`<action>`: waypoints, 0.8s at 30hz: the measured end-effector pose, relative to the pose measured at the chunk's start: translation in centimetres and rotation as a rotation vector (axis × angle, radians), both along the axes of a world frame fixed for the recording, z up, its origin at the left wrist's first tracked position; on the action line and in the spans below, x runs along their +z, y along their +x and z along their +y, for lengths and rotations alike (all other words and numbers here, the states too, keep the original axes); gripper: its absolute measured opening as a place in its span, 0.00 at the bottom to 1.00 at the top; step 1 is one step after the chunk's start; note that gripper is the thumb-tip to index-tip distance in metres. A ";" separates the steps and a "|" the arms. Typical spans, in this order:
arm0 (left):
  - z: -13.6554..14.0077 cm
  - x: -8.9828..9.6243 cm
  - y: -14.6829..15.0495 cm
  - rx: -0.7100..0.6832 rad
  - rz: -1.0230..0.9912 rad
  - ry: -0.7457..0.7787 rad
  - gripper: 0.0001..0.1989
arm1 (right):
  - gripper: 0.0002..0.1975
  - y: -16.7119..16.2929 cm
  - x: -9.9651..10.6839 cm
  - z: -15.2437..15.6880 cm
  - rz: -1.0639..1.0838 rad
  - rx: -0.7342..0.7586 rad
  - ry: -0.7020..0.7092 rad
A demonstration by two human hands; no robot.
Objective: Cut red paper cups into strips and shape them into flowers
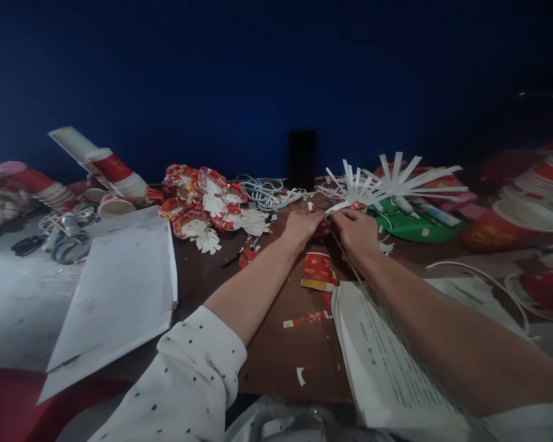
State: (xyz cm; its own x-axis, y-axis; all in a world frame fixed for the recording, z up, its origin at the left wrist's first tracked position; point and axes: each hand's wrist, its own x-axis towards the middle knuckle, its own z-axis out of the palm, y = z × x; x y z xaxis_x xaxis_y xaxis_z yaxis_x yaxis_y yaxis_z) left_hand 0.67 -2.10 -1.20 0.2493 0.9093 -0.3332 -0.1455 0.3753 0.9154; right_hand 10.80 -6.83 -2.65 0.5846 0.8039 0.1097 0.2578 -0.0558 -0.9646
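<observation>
My left hand (303,226) and my right hand (356,232) meet over the brown table, fingers pinched together. Between them runs a narrow white paper strip (338,207), gripped from both sides. Just beyond my right hand, white paper cut into a fringe of strips (399,178) fans upward; whether it joins the held strip I cannot tell. Below the hands lie a red and gold piece of cut paper cup (317,270) and a thin red patterned strip (306,320). My fingertips are partly hidden.
Red and white paper crafts (212,205) are piled left of centre, before a coil of pale blue cord (262,191). Stacked paper cups (120,175) lean at the left beside a white board (120,288). A green tray (410,228), printed paper (382,362) and a large cup (507,224) are right.
</observation>
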 end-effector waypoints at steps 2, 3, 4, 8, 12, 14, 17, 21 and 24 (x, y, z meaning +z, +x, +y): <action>-0.1 0.1 0.0 -0.005 0.003 -0.003 0.11 | 0.11 0.0 -0.1 0.0 -0.005 -0.002 -0.002; -0.1 0.2 0.0 -0.004 0.003 -0.005 0.11 | 0.11 0.0 -0.1 0.0 -0.008 -0.001 -0.004; -0.2 0.3 -0.1 -0.004 0.004 -0.008 0.12 | 0.11 -0.1 0.0 0.0 -0.013 0.007 -0.007; -0.3 0.4 -0.1 0.002 0.011 -0.025 0.13 | 0.12 -0.3 0.8 -0.4 -0.098 0.039 -0.040; -0.1 0.1 -0.1 0.038 0.004 -0.032 0.10 | 0.13 -0.4 1.5 -1.0 -0.197 0.100 -0.078; 0.1 0.0 -0.3 0.048 0.032 -0.027 0.10 | 0.13 -0.4 1.5 -1.0 -0.228 0.155 -0.073; 0.4 -0.2 -0.7 0.055 0.141 0.014 0.10 | 0.13 -0.1 1.1 -0.9 -0.264 0.202 -0.045; 0.9 -0.7 -1.1 0.066 0.229 0.108 0.11 | 0.15 0.2 0.2 -0.7 -0.212 0.262 -0.044; 1.2 -1.1 -1.2 0.099 0.114 0.078 0.10 | 0.19 0.2 -0.3 -0.6 -0.092 0.338 -0.057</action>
